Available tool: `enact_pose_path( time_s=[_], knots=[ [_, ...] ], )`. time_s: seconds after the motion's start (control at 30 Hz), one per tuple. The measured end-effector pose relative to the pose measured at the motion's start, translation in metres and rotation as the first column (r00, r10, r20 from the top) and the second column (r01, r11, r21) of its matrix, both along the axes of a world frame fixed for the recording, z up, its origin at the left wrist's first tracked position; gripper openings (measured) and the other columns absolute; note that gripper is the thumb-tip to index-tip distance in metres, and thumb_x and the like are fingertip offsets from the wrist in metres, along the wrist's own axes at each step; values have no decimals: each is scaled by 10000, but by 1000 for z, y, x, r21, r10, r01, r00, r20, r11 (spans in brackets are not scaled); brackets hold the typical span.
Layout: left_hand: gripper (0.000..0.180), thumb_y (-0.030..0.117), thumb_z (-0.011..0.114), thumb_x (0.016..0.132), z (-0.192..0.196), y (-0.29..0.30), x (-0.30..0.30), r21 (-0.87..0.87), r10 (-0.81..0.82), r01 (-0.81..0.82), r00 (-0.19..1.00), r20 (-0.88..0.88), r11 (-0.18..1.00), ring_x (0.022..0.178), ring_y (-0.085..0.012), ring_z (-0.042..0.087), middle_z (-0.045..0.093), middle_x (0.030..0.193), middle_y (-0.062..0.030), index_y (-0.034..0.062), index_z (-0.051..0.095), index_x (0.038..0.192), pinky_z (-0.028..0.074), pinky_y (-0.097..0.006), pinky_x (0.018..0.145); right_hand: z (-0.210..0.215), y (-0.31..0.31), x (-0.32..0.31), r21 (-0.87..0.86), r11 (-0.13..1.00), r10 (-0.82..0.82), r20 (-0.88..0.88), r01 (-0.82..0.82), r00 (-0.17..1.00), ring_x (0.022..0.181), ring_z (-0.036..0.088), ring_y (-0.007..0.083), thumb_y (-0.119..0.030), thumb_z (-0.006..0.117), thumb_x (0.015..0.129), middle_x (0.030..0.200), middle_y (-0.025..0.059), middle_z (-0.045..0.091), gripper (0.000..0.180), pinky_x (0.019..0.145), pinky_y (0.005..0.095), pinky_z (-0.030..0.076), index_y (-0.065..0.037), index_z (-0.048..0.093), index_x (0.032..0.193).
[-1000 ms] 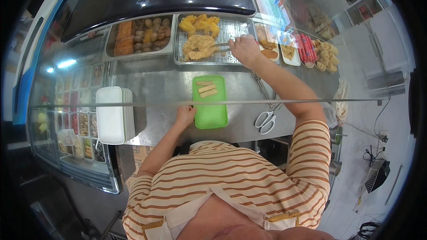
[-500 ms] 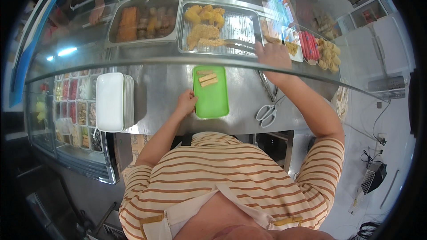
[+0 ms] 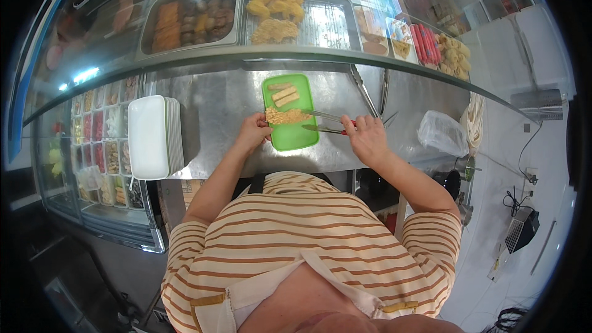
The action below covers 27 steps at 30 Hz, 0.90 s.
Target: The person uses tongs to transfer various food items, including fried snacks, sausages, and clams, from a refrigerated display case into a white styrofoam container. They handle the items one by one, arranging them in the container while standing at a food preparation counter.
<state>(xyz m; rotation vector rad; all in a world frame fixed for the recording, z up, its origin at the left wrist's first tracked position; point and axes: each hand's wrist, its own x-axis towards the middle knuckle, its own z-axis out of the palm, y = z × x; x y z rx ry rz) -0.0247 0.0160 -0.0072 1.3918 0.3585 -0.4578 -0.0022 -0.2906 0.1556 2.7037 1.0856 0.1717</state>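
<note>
A green tray [image 3: 296, 142] lies on the steel counter in front of me. Its far part holds a few pale yellow oblong pieces [image 3: 285, 96]. Across its middle rests a crumbed fried piece [image 3: 287, 116]. My left hand [image 3: 253, 132] is closed on the tray's left rim, beside one end of the fried piece. In my right hand [image 3: 368, 140] is a pair of metal tongs with red on the grips [image 3: 327, 117]. The tongs' arms reach over the tray from the right, with their tips at the fried piece's right end.
A glass shield [image 3: 265, 55] crosses beyond the tray. Behind it stand a pan of browned food [image 3: 166, 24] and a rack tray of fried pieces [image 3: 327, 24]. Stacked white trays [image 3: 148, 139] stand left. Other tongs [image 3: 365, 89] and a clear plastic bag [image 3: 441, 132] lie right.
My right hand has come back from behind the glass with the tongs, bringing a crumbed fried piece onto the green tray. My left hand stays at the tray's left rim.
</note>
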Motion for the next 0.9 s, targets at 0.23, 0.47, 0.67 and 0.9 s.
enact_pose_path(
  time_s=[0.23,0.47,0.67,0.9],
  knots=[
    [218,-6,652,771,5,-3,-3,57,62,-63,998,23,996,539,-104,585,643,747,-46,8,596,982,407,-218,430,33,20,47,135,985,-85,-148,105,985,706,611,288,-50,627,709,729,77,576,415,593,418,473,-141,582,1111],
    [229,-7,644,771,-1,-8,-3,72,71,-75,996,55,995,541,-108,595,652,749,-55,15,603,996,392,-226,411,21,108,167,-21,999,31,136,-28,990,798,631,247,-149,575,804,819,82,643,179,657,414,462,-95,607,972],
    [243,-11,640,769,-7,-8,-6,61,97,-102,993,70,993,540,-107,597,649,739,-54,15,604,1009,390,-228,402,2,159,195,-185,982,36,52,-26,998,852,649,250,-143,574,831,912,85,665,162,681,390,487,-54,631,953],
    [264,-18,657,725,-9,-7,-7,74,121,-128,988,92,989,556,-130,606,642,729,-80,-25,626,986,453,-264,447,15,181,177,-236,971,-75,-143,39,987,877,644,272,-134,572,836,955,117,667,223,659,420,497,-15,633,1014]
  ],
)
